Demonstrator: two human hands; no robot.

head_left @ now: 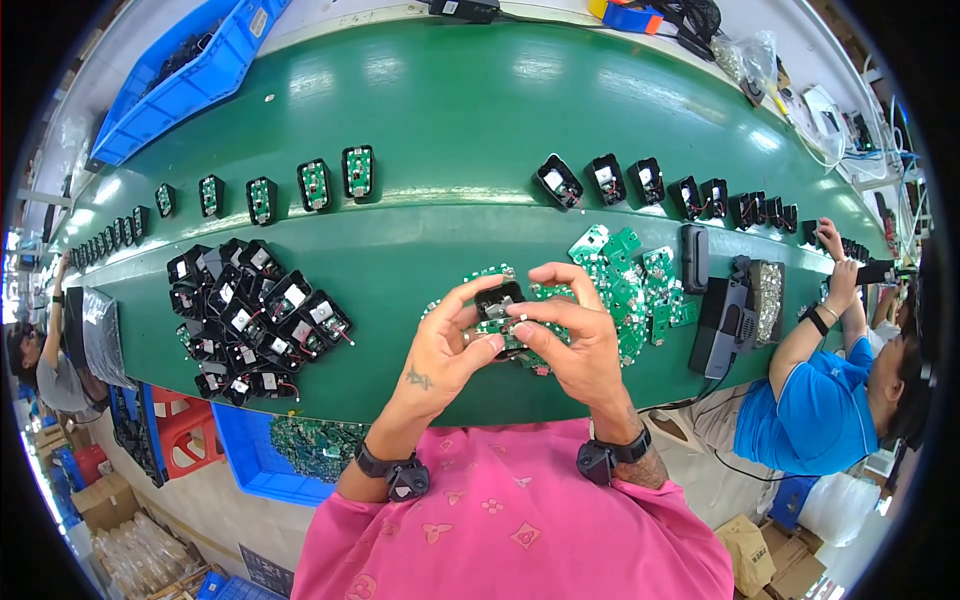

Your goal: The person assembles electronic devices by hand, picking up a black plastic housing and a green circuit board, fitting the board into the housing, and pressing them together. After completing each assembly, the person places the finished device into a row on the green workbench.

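In front of my chest, my left hand [440, 350] grips a black plastic housing [498, 296], fingers along its left side and thumb low on it. A green circuit board [492, 327] lies at the housing's lower end, partly covered by my thumb. My right hand [575, 330] is closed at the housing's right edge, thumb and forefinger pinching what looks like a small white connector [523, 317]. Beyond and right of my hands spreads a heap of loose green circuit boards [615, 285]. Left of them is a pile of black housings with wires [245, 310].
Spaced housings with green boards [313, 185] line the table's left; open black housings [606, 180] line its right. A blue crate [180, 75] stands far left, a blue bin of boards [250, 450] below the edge. A grey-black device [722, 325] lies right, near a co-worker in blue [815, 410].
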